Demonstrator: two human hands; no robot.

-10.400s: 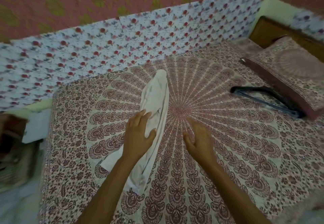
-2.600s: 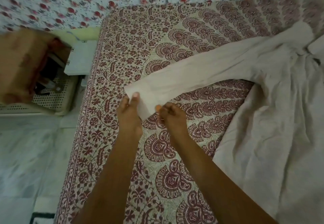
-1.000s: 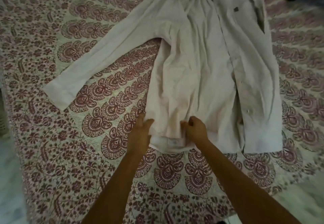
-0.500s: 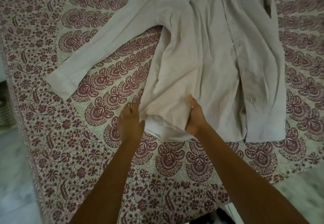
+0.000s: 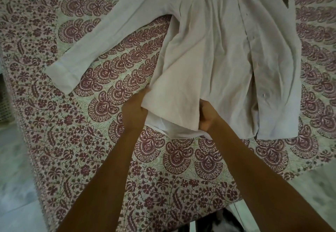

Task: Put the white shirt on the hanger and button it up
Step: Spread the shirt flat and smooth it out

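The white shirt [image 5: 223, 53] lies spread on the patterned bedspread [image 5: 112, 90], its collar end running off the top edge. One long sleeve [image 5: 112, 37] stretches out to the left. My left hand [image 5: 133, 112] grips the left corner of the bottom hem, its fingers tucked under the cloth. My right hand [image 5: 206, 117] grips the hem's front panel a little to the right, fingers curled round the fabric. The hem is lifted between both hands, showing a white inner layer. The button placket runs down the shirt's right half. No hanger is in view.
The bed's edge runs along the left and bottom of the view, with pale floor [image 5: 16, 186] beyond it. A dark object [image 5: 214, 222] sits at the bottom edge below the bed.
My hands have closed on the shirt's bottom hem and raised it slightly. The view has shifted closer and a little to the right.
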